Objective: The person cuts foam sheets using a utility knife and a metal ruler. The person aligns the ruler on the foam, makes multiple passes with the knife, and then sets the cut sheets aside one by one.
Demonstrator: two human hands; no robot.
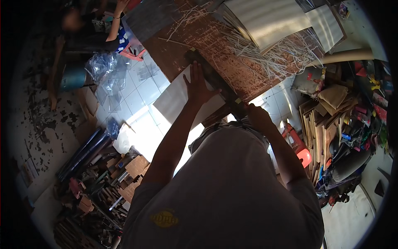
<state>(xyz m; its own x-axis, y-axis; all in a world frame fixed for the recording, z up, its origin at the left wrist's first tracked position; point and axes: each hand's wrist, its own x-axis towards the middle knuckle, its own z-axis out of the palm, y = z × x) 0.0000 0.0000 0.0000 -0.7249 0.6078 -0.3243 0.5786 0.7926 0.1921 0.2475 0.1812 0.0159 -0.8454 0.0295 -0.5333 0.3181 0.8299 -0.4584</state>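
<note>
Nearest the camera, below the chin, the person's grey shirt (224, 186) fills the lower middle of the view, and both bare forearms rise from it toward a brown worktable (182, 45). On the right, the right hand (259, 117) is curled into a fist around the near end of a long dark cutter arm (215, 81), close against the table's edge. Beyond it and to the left, the left hand (198, 86) lies flat with fingers spread apart, pressing down on a pale white sheet (174, 101) that hangs over the table edge, just beside the dark arm. To the left, low on the tiled floor (137, 89), lie a heap of wood offcuts (103, 191) and crumpled clear plastic bags (103, 70). To the right, stacked brown boards (319, 133) stand near a red stool (300, 151). Farther up the table, thin white trimmings (273, 54) are strewn in a tangle, with stacks of white sheets (269, 18) resting past them. At the far upper left another person's arm (114, 25) shows, well apart from the work.
</note>
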